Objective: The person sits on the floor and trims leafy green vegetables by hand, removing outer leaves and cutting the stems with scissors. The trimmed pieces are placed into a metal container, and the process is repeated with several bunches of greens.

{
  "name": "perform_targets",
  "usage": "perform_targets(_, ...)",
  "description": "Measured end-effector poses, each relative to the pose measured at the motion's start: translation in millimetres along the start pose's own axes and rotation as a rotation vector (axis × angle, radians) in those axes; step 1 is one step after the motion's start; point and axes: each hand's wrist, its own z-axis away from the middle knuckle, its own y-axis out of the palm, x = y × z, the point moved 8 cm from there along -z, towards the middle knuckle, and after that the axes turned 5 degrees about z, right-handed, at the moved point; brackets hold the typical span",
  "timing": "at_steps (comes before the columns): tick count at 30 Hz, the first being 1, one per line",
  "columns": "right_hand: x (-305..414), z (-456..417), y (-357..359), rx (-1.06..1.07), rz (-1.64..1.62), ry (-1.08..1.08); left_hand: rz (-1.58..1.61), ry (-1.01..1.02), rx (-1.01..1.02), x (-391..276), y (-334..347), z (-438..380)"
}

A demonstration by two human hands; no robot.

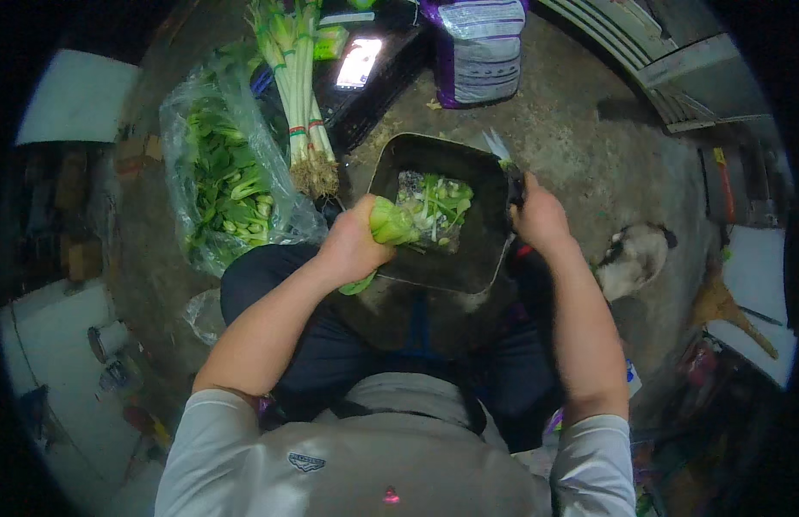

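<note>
My left hand point(354, 242) is closed around a leafy green vegetable point(391, 223), its pale green stalk base pointing right over a dark square bin point(483, 258). One leaf hangs out below the fist. The bin stands between my knees, with cut green trimmings point(441, 207) lying inside on what looks like crumpled clear plastic. At the bin's right rim, my right hand point(540, 210) grips a dark-handled knife point(497, 146). Its short, blurred blade points away from me, and most of the handle is hidden by the fingers.
Left of the bin lies a clear plastic bag of leafy greens point(234, 184). Bundled scallions point(299, 97) with roots lie beside it. Beyond are a lit phone point(359, 63) on a dark surface and a purple-and-white sack point(480, 55). A light, dark-patched animal point(635, 258) is on the floor at right.
</note>
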Motion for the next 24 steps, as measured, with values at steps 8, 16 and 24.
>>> perform_targets(8,8.7,-10.0,15.8,0.053,0.198,0.000,-0.083,0.549,-0.357,-42.4,-58.2,41.3)
perform_targets(16,39.3,51.6,-44.4,-0.129,0.180,-0.144,0.080,0.074,-0.835,2.1,-261.8,212.5)
perform_targets(24,-19.2,158.4,-36.8,-0.195,-0.162,-0.194,0.329,-0.679,-0.276,252.8,-220.2,343.8)
